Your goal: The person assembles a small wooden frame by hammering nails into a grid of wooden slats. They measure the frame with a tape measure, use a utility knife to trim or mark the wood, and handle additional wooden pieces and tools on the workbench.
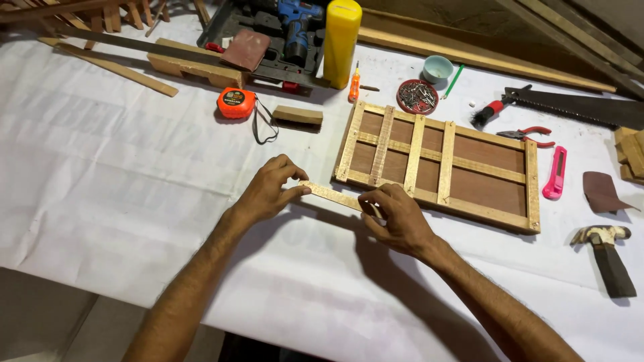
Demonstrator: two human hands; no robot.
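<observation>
You are holding a thin wooden strip (333, 196) between both hands, low over the white-covered table (121, 154), just in front of the near left corner of the slatted wooden frame (439, 164). Your left hand (267, 191) is pinching the strip's left end between thumb and fingertips, and your right hand (396, 216) is closing its fingers over the right end, so both hands are clamped on it. The strip is looking light and stiff along its length, yet slim enough that it may snap or bow if you are pressing mid-span, so gripping near the two ends, as you are doing, seems the safest hold; its sawn faces are likely giving decent friction. The frame's edge is lying just beside your right knuckles, leaving little slack on that side. To your left and toward you the sheet is offering wide room, with the table's near edge below your forearms. The orange tape measure (235, 102) and a small wood block (297, 116) are sitting beyond your left hand, and the hammer (607, 255) and pink utility knife (555, 172) are lying well apart to the right
</observation>
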